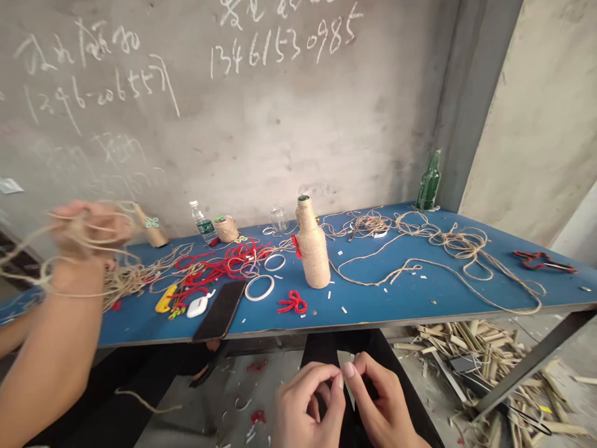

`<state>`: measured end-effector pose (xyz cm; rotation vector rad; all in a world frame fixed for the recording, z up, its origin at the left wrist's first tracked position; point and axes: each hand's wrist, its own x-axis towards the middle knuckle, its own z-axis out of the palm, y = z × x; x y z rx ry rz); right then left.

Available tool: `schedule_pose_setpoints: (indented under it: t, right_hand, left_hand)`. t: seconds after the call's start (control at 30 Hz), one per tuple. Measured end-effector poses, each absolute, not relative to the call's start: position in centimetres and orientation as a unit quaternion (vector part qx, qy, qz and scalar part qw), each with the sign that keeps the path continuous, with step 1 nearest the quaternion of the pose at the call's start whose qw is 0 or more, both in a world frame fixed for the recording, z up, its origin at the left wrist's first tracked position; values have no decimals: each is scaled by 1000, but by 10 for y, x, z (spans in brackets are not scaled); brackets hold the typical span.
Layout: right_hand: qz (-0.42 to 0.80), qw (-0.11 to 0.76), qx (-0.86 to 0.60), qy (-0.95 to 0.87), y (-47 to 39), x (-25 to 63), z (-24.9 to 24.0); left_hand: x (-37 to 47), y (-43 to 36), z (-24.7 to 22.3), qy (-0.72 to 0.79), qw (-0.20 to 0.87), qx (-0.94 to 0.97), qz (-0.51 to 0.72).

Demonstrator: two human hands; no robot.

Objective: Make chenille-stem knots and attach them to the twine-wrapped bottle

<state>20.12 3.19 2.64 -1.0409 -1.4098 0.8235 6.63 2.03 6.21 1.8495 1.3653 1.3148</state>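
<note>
My left hand and my right hand meet in front of my lap, below the table edge. Thumb and forefinger of each are pinched together, the tips close to touching. Whatever lies between them is too small to make out. Ahead on the blue table stands a bottle wrapped in twine, upright, with a red ornament on its left side. A red pipe-cleaner-like bow lies in front of it. Two white tape rolls rest to its left.
At left, a co-worker's blurred hand lifts loose twine. A phone, white earphone case, yellow cutter and red cords lie left. Tangled twine, scissors and a green bottle are right.
</note>
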Motion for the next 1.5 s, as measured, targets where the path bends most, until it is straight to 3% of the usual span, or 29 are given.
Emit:
schedule_pose_setpoints:
  t: [0.3,0.47,0.73,0.93,1.2,1.5]
  right_hand:
    - [662,518,-366,-399,35,195,33]
    - [739,492,-317,-334,37,206,34]
    - [504,478,-427,-579,69,234,66]
    - [142,304,-459,-823,110,226,85]
    - [147,286,-462,-826,157,203,74]
    - [292,328,-439,-784,193,186,59]
  left_hand:
    - [50,42,72,515,391,664,375]
    - [41,49,79,528,386,668,356]
    - [-8,137,128,506,432,713,223]
    - [-24,199,148,511,424,738,120]
    - [-23,214,130,518,423,740,65]
    - [-24,208,135,512,427,741,75]
